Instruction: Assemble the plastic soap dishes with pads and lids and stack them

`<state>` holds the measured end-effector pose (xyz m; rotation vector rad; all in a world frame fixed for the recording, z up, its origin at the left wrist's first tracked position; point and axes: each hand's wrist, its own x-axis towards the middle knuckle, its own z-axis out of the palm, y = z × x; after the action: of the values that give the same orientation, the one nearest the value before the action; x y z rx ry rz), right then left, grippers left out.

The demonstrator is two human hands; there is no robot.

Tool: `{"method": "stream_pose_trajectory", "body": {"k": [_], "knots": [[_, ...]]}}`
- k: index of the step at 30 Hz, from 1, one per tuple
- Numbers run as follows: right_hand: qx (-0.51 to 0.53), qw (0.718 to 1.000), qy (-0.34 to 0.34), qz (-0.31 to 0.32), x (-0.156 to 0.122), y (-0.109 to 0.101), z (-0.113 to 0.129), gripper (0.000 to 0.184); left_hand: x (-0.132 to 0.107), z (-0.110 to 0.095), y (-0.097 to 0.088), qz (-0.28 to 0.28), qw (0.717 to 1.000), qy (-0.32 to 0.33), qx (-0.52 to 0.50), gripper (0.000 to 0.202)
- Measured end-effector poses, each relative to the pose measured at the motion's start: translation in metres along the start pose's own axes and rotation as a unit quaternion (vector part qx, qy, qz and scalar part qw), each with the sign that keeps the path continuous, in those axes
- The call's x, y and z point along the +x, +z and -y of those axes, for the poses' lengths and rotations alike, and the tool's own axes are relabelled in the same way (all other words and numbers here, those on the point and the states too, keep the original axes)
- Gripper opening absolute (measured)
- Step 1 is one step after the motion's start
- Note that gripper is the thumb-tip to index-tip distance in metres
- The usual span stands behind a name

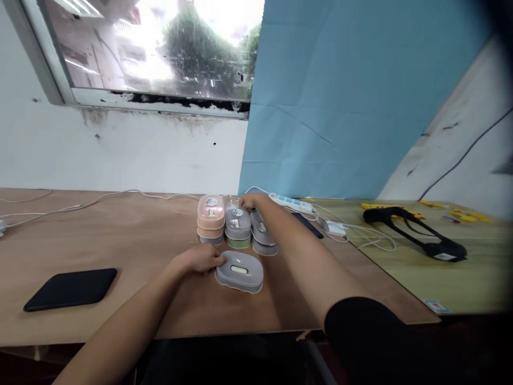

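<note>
Grey lidded box [239, 271] lay flat on the brown table [132, 235], directly at the fingertips of the left hand [199, 260]. That hand was loosely curled, its fingers close together and pressed against the box's near-left end; it touched the rim but did not wrap around it, and nothing was lifted.

Just beyond this grip stood three stacks of similar boxes, touching one another: a pink-topped stack [210, 214], a grey-topped stack [238, 223] over a green one, and a third stack [263, 235] leaning to the side.

The right hand [251, 201] reached past the leaning stack and rested at the back of the grey-topped one. It was small and blurred in the view, so whether its fingers were spread or closed on a lid could not be told; it seemed only to touch.

A white power strip [292, 203] lay just beside that hand. A black flat pad [70, 289] lay well apart from the left hand, on its outer side.
</note>
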<state>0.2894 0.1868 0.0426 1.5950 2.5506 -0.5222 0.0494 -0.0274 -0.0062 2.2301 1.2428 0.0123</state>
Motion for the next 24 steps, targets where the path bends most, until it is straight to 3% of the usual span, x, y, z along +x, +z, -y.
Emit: {"method": "stream_pose_trajectory", "body": {"k": [5, 12, 15, 18, 21, 22, 24], "knots": [[0.031, 0.999, 0.006, -0.035, -0.005, 0.005, -0.004, 0.020, -0.001, -0.002, -0.002, 0.003, 1.000, 0.003, -0.004, 0.050], [0.111, 0.968, -0.030, -0.224, -0.018, -0.023, -0.001, 0.016, 0.002, 0.003, 0.001, 0.006, 1.000, 0.001, -0.006, 0.056], [0.190, 0.919, -0.088, -0.335, -0.040, -0.034, 0.011, 0.019, 0.001, 0.003, 0.000, 0.002, 1.000, 0.005, 0.020, 0.060], [0.338, 0.827, -0.197, -0.404, -0.083, -0.029, 0.036, 0.026, -0.003, 0.003, -0.004, -0.054, 0.997, 0.015, 0.053, 0.060], [0.455, 0.754, -0.262, -0.394, -0.141, -0.008, 0.065, 0.028, -0.008, 0.003, -0.009, -0.124, 0.990, 0.035, 0.056, 0.058], [0.484, 0.742, -0.279, -0.372, -0.159, 0.001, 0.073, 0.029, -0.009, 0.003, -0.010, -0.152, 0.986, 0.053, 0.045, 0.056], [0.525, 0.742, -0.303, -0.286, -0.187, 0.022, 0.082, 0.028, -0.010, 0.001, -0.012, -0.214, 0.970, 0.111, -0.012, 0.047]]}}
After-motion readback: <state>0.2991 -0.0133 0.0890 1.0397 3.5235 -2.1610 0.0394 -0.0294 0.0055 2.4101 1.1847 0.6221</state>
